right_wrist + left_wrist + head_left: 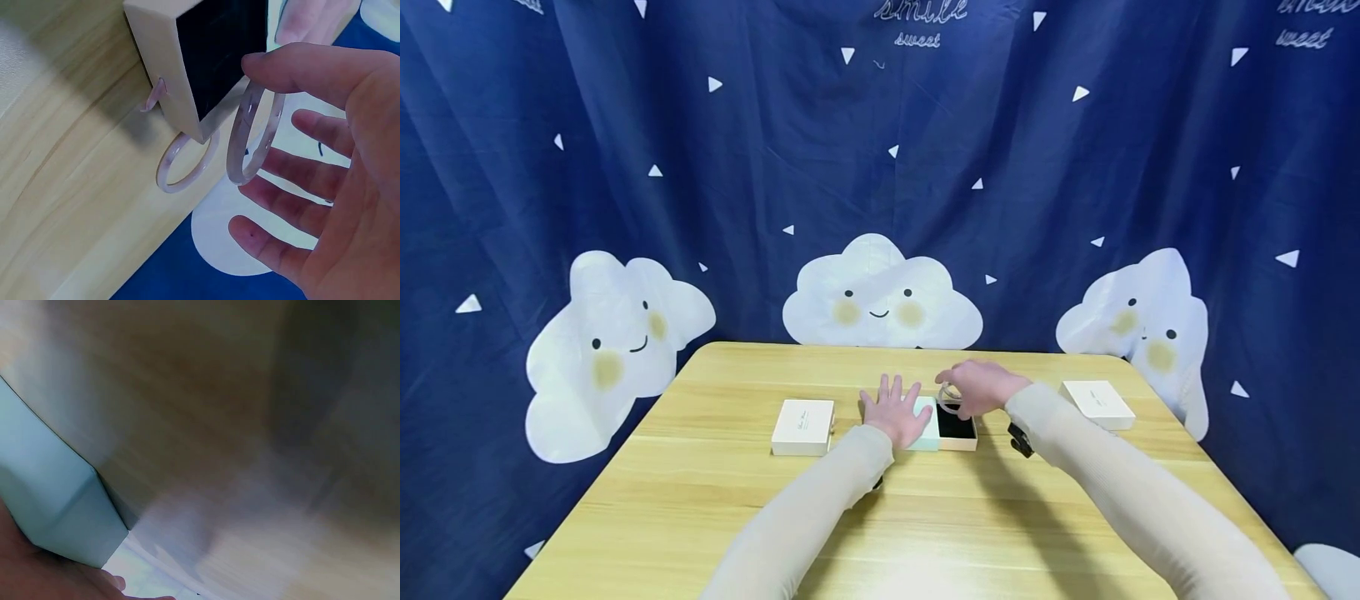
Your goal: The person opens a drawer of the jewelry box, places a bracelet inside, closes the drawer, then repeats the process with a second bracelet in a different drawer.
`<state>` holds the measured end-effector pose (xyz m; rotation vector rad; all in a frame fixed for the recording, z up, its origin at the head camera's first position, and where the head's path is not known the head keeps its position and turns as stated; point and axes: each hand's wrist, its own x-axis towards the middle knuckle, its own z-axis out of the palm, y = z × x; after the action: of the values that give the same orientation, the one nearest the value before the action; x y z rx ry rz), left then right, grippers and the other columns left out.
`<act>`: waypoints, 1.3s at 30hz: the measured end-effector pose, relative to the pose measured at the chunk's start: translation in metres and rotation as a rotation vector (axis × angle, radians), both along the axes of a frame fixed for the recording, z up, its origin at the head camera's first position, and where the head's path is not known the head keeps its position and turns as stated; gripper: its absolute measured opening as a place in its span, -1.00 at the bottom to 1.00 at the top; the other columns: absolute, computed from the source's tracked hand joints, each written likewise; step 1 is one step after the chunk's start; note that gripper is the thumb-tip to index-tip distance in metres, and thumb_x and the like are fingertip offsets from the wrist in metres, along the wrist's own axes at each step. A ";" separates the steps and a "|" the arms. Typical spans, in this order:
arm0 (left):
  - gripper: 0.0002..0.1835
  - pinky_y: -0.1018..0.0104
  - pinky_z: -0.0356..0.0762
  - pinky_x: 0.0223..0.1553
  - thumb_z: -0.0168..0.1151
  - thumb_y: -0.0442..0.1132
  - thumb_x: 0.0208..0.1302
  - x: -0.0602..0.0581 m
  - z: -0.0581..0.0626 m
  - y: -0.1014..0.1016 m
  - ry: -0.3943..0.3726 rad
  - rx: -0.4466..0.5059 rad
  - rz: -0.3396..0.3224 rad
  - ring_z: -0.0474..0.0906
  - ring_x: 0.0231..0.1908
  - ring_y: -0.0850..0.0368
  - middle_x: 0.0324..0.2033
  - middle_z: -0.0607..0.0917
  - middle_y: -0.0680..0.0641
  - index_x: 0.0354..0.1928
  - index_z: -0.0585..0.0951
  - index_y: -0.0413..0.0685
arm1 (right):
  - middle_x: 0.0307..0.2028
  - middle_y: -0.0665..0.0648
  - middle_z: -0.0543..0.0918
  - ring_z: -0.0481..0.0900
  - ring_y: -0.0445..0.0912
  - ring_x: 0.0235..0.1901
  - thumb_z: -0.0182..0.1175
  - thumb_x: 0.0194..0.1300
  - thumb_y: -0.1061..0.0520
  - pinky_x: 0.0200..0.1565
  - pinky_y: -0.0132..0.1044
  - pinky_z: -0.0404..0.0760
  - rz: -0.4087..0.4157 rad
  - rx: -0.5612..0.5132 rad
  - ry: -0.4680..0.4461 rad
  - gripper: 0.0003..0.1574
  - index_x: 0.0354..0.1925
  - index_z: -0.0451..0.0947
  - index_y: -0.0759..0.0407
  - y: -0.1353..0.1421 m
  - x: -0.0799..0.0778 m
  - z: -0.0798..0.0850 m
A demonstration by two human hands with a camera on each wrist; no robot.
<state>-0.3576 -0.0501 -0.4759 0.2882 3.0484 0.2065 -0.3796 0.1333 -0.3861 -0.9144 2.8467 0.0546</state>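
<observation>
A pale translucent bangle (pixel 236 150) hangs from my right hand (pixel 981 388), gripped between the thumb and fingers, above the far end of a drawer-style gift box. The box's mint sleeve (pixel 931 425) lies under my left hand (pixel 893 414), which rests on it with fingers spread. Out of the sleeve's right side sticks a pale drawer (pixel 958 445) with a black lining (pixel 957 427). A small ribbon tab (pixel 154 97) shows on the drawer's end. On the table beside the drawer lies a second pale bangle (pixel 181 185), seen in the right wrist view.
To the left stands a white box (pixel 802 427) with small lettering on its lid. Another white box (pixel 1099 404) sits at the right, beyond my right forearm. Behind the wooden table (pixel 700 517) hangs a dark blue curtain (pixel 880 183) with clouds.
</observation>
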 end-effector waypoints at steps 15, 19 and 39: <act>-0.30 -0.49 -0.12 0.41 -0.43 0.35 0.52 0.003 0.002 0.000 0.015 0.021 -0.003 -0.22 0.59 -0.18 0.61 0.01 -0.10 0.60 0.08 0.36 | 0.23 0.09 0.60 0.66 0.02 0.03 0.51 -0.04 0.21 -0.18 -0.08 0.68 0.049 0.016 -0.009 -0.09 0.33 0.48 0.09 0.004 0.014 -0.004; -0.31 -0.49 -0.12 0.41 -0.43 0.34 0.52 0.004 0.002 -0.001 0.011 0.025 -0.007 -0.23 0.60 -0.18 0.61 0.00 -0.10 0.60 0.07 0.37 | 0.28 0.10 0.55 0.65 0.06 0.03 0.51 -0.05 0.20 -0.20 -0.05 0.68 0.066 0.020 0.003 -0.12 0.30 0.50 0.07 0.007 0.016 -0.006; -0.28 -0.49 -0.13 0.42 -0.46 0.38 0.49 -0.004 -0.002 0.001 -0.008 0.025 -0.006 -0.28 0.60 -0.17 0.61 -0.01 -0.08 0.60 0.06 0.38 | 0.20 0.13 0.60 0.58 0.03 0.14 0.52 -0.03 0.17 -0.18 -0.02 0.67 0.043 0.026 -0.025 -0.08 0.34 0.48 0.05 0.006 0.018 -0.011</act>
<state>-0.3616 -0.0495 -0.4779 0.2978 3.0388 0.2447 -0.3614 0.1389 -0.3974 -0.9641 2.7964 0.0844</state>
